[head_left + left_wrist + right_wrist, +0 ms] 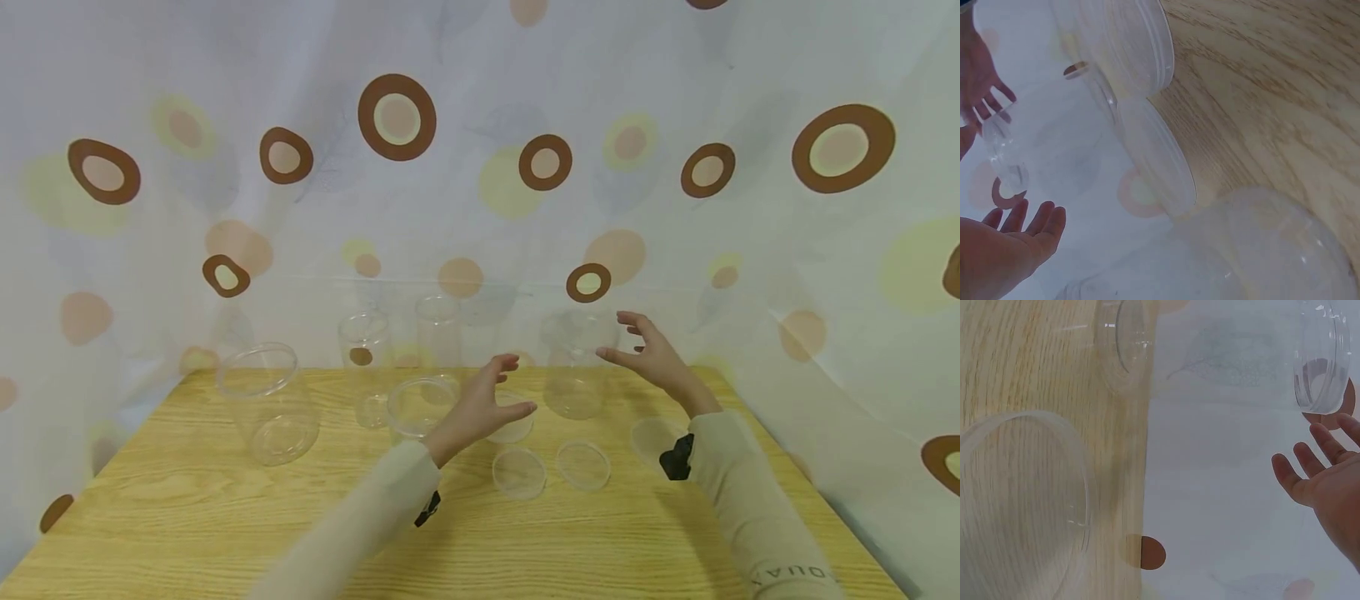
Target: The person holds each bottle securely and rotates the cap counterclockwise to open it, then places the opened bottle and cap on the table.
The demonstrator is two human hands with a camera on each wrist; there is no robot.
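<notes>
A tall clear plastic jar (pixel 573 385) stands at the back right of the wooden table. My left hand (pixel 480 404) is raised left of it, fingers bent and spread from the thumb. On the jar's other side, my right hand (pixel 656 358) hovers near the rim, thumb and fingers apart. In the right wrist view the right fingertips (pixel 1282 465) are just beside the jar's rim (pixel 1322 375). The left wrist view shows both hands around the jar (pixel 1054 131), with nothing held in the left hand (pixel 1013 250).
Several clear round lids lie flat, including one lid (pixel 519 473) in front and another lid (pixel 657 437) by the right wrist. Left of them stand a wide jar (pixel 270 408), two narrow jars (pixel 367 375) and a jar (pixel 408 412) partly behind the left arm. A patterned curtain (pixel 480 208) hangs behind.
</notes>
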